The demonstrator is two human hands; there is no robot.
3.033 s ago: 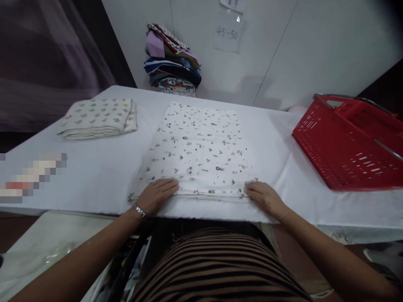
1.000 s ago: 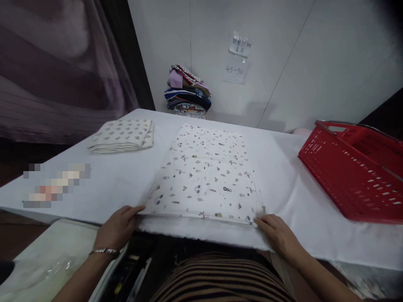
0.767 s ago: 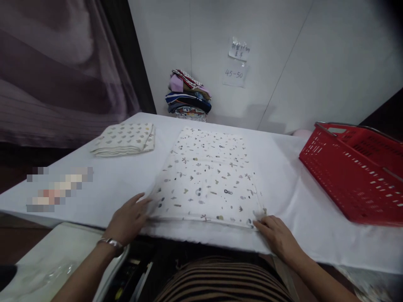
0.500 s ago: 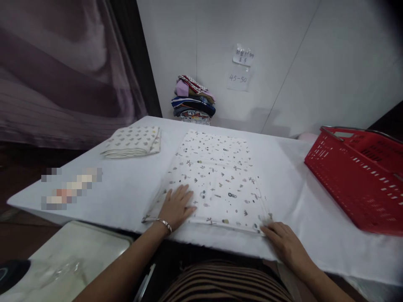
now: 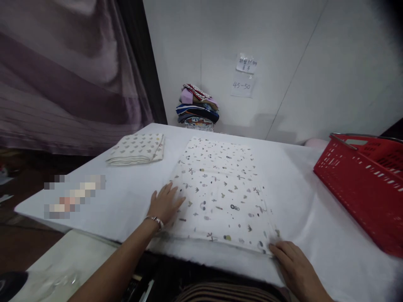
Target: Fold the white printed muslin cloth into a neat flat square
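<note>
Well, the printed cloth (image 5: 222, 195) lies flat on the desk (image 5: 292, 188), stretching forward between the spread left hand (image 5: 164, 207), over its edge, and the right hand (image 5: 295, 265), fingers bent at its corner, pinch unclear.

Printed cloth (image 5: 225, 188), left hand (image 5: 163, 205) (spread) over edge, right hand (image 5: 294, 264) at corner

a white cloth (image 5: 220, 197) with small scattered prints lies folded flat on the table (image 5: 292, 184).
</note>
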